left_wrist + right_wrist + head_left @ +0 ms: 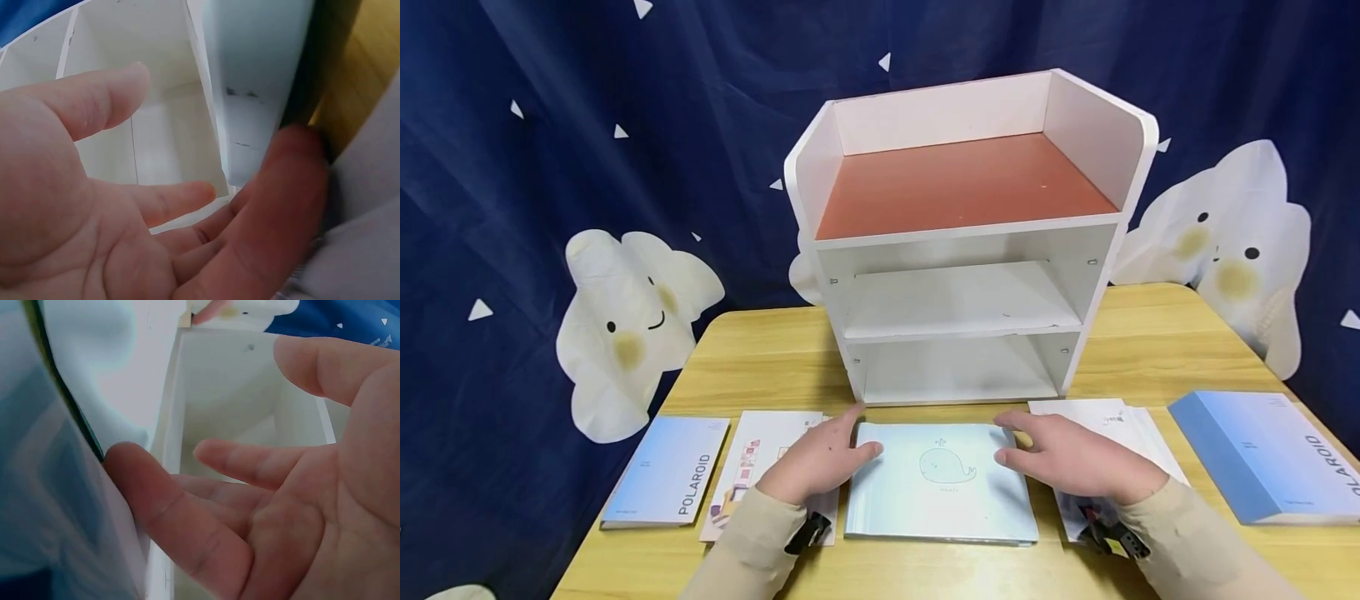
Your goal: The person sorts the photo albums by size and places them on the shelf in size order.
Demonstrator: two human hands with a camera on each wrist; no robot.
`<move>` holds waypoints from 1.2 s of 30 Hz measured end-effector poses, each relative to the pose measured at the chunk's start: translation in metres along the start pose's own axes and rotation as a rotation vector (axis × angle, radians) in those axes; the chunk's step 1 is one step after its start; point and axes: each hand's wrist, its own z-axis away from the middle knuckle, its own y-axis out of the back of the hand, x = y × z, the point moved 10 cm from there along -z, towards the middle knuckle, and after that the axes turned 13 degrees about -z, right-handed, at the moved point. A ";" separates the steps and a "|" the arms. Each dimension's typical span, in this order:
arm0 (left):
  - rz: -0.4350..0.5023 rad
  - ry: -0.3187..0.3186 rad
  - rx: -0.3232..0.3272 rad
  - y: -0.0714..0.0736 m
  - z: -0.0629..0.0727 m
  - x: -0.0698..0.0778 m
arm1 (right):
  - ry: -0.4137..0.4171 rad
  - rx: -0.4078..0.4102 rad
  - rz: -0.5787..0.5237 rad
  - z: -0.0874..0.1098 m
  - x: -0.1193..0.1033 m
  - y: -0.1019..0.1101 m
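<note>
Blue curtain (737,100) hangs beyond the book (942,483), which lies cover-up on the table (760,354). Shelf (962,300) stands just behind the book. Left hand (820,454) and right hand (1071,454) flank the book's ends, fingers relaxed and partly spread, gripping nothing; fingertip contact I cannot confirm. Such symmetry probably squares the book. Polaroid items (1273,454) lie well outboard of it, presumably leaving elbow room.

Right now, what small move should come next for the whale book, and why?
I'd probably bring the left grip and right grip inward to hold the whale book by its sides. They are at its left and right edges, neither curled round it, and it lies flat on the table, in front of the white shelf unit.
</note>
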 end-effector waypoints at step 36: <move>0.257 0.021 -0.008 -0.008 -0.009 -0.015 | -0.005 -0.157 -0.904 -0.003 0.015 -0.014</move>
